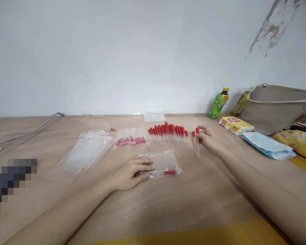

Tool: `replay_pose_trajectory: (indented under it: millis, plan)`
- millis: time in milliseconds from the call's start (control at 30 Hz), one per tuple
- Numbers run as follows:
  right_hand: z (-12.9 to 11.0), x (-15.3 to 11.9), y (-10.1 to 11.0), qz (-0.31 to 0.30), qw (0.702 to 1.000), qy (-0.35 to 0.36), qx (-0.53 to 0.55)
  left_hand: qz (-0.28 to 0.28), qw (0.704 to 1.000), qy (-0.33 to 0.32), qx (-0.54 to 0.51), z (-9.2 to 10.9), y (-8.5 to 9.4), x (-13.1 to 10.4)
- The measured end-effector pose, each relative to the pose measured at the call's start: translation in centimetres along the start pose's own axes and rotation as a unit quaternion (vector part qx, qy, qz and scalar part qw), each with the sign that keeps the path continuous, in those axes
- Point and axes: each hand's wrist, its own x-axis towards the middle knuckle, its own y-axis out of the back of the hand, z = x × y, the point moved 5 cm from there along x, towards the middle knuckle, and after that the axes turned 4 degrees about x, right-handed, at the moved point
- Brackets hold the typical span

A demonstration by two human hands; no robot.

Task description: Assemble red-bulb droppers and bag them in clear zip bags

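Note:
My left hand (132,173) lies with its fingers on the left side of a clear zip bag (159,161), which has a red-topped piece (170,171) inside. To the right, my right hand (206,137) pinches a dropper (197,131) with a red bulb and a clear stem pointing down. Another red bulb (193,133) shows just left of it. Many red-bulbed droppers (168,131) lie side by side beyond the bag. Two small bags (126,139) with red bulbs inside rest to their left.
Flat clear bags (84,149) are spread at the left, near a grey cable (38,128). Against the wall stands a green bottle (219,103). A tissue pack (236,125), a blue-white packet (267,145) and a grey bag (277,107) sit at the right.

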Motion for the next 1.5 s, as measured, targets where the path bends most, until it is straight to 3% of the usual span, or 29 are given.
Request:
replay_pose_trajectory:
  millis: [200,367,467,600,767,1000,1133,1367,1500]
  plan:
    - [2.1,-4.6,-3.7,0.016,0.973,-0.032,0.227,0.004,1.000,-0.004,-0.001,0.0,0.0,-0.1]
    - [2.6,-5.7,-4.7,0.034,0.956,-0.044,0.287,0.001,1.000,-0.001,0.009,0.3,0.1,-0.1]
    - [2.7,-6.3,-5.0,0.004,0.967,-0.044,0.250,0.009,1.000,-0.005,0.012,0.2,0.1,0.0]
    - [2.7,-7.1,-5.5,-0.106,0.981,-0.039,0.158,0.014,1.000,0.000,0.017,0.0,0.0,-0.1]
    - [2.0,-7.1,-5.2,-0.225,0.974,0.008,0.037,0.009,1.000,0.002,0.023,0.1,0.0,-0.2]
    - [0.9,-7.2,-4.7,-0.236,0.936,0.152,-0.214,0.015,1.000,0.001,0.023,0.4,0.1,-0.2]
    - [0.4,-7.4,-5.0,-0.266,0.915,0.213,-0.216,0.011,1.000,0.002,0.023,0.5,0.2,-0.1]
    - [0.2,-7.8,-6.6,-0.262,0.933,0.221,-0.115,0.013,1.000,0.007,0.020,0.3,0.1,-0.2]
    - [0.4,-8.6,-7.8,-0.304,0.908,0.253,-0.136,0.020,1.000,0.007,0.019,0.0,-0.1,-0.2]
